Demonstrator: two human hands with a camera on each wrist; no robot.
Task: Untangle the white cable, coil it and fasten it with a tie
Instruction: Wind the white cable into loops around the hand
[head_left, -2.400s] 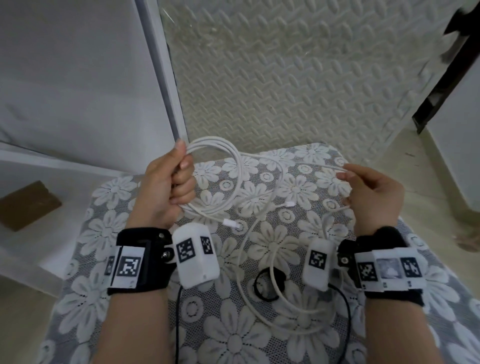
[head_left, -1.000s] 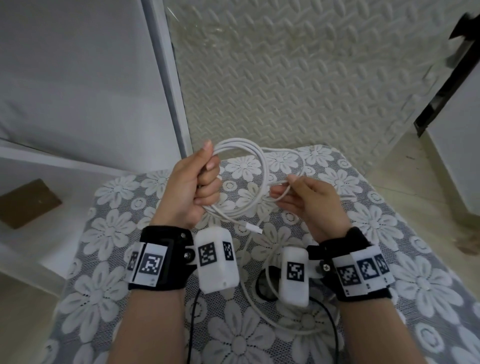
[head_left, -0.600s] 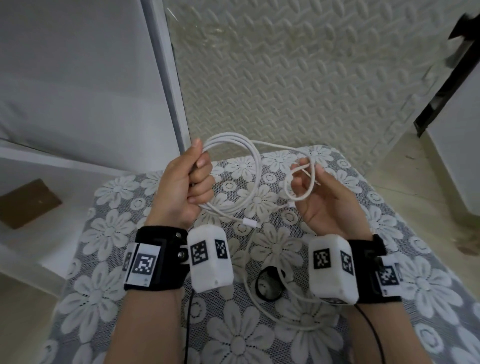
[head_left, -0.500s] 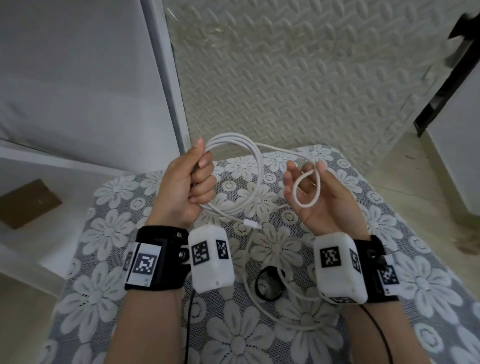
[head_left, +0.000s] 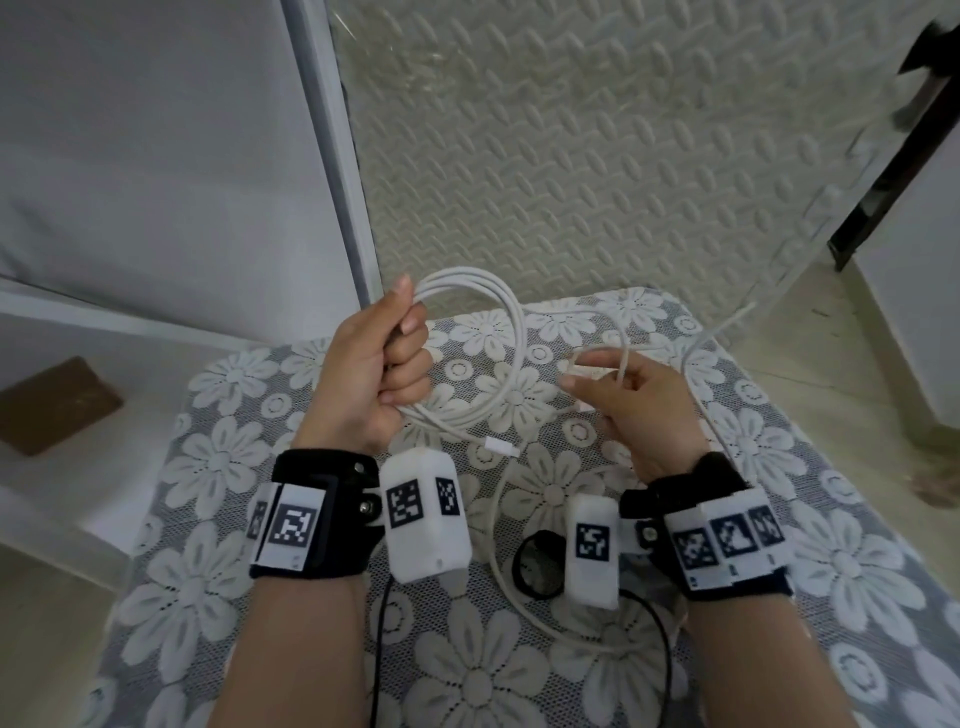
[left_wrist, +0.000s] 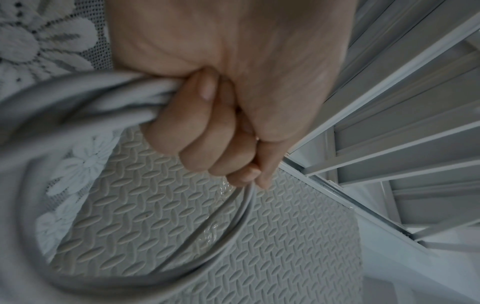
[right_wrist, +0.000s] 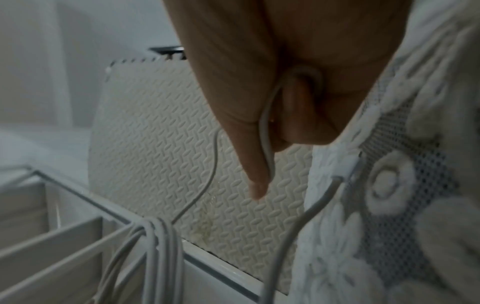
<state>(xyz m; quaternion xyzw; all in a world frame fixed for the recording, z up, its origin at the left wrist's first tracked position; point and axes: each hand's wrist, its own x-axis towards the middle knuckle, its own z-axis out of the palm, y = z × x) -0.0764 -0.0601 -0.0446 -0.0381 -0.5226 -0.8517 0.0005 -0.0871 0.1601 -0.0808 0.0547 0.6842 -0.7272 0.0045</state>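
Note:
My left hand is a fist round several turns of the white cable, holding the coil upright above the table. The left wrist view shows the strands bunched under the curled fingers. My right hand is to the right of the coil. One cable strand hooks through it and runs along the pointing finger. A connector end hangs below the coil. The rest of the cable loops loosely on the cloth. A black ring-shaped tie lies between my wrists.
The table has a grey cloth with white lace flowers. Behind it stands a textured foam panel with a white post to its left. A brown block sits on the low white shelf at left. Thin black leads trail from the wrist cameras.
My right hand has turned over from palm-up, and the small loop round its fingers is now a single strand. It has shifted slightly right. The left hand keeps its grip on the coil.

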